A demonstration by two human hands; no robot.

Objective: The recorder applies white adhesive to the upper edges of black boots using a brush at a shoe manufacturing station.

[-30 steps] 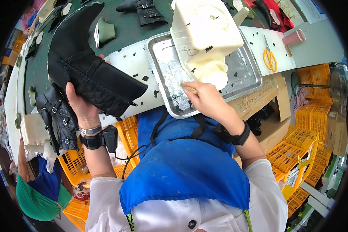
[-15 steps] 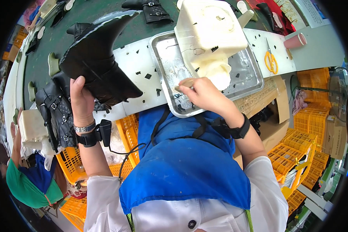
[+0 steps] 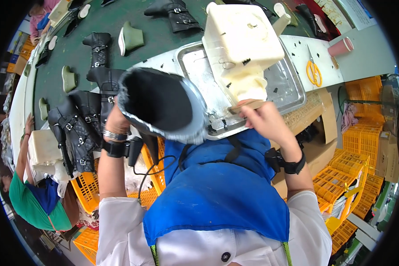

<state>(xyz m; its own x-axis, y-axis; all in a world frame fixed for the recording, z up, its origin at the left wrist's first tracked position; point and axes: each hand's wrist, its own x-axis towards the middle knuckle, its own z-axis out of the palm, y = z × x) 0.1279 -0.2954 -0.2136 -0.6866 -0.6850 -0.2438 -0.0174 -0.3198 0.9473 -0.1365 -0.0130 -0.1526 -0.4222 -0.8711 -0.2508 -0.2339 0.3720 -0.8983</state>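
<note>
A black boot upper (image 3: 157, 99) is in my left hand (image 3: 118, 119), its wide opening turned up and its cut edge pale and whitish. My fingers are closed round its side; part of them is hidden behind it. Between the closed fingers of my right hand (image 3: 266, 123) is a brush (image 3: 251, 104) with a flat, light-brown handle. Its tip is over the near part of a metal tray (image 3: 300, 86), but whether it touches the tray I cannot tell. In that tray lies a cream plastic jug (image 3: 244, 37), its mouth toward me.
Orange-handled scissors (image 3: 314, 71) lie right of the tray, near a pink cup (image 3: 340, 46). Several black buckled boots (image 3: 75, 122) are piled at left. Green wedge soles (image 3: 131, 37) stand on the green tabletop. A co-worker in green (image 3: 35, 201) is at far left. Yellow crates (image 3: 341, 175) stack at right.
The boot upper has come down and rightward and turned, so its opening now faces up. My right hand has moved right and nearer me with the brush.
</note>
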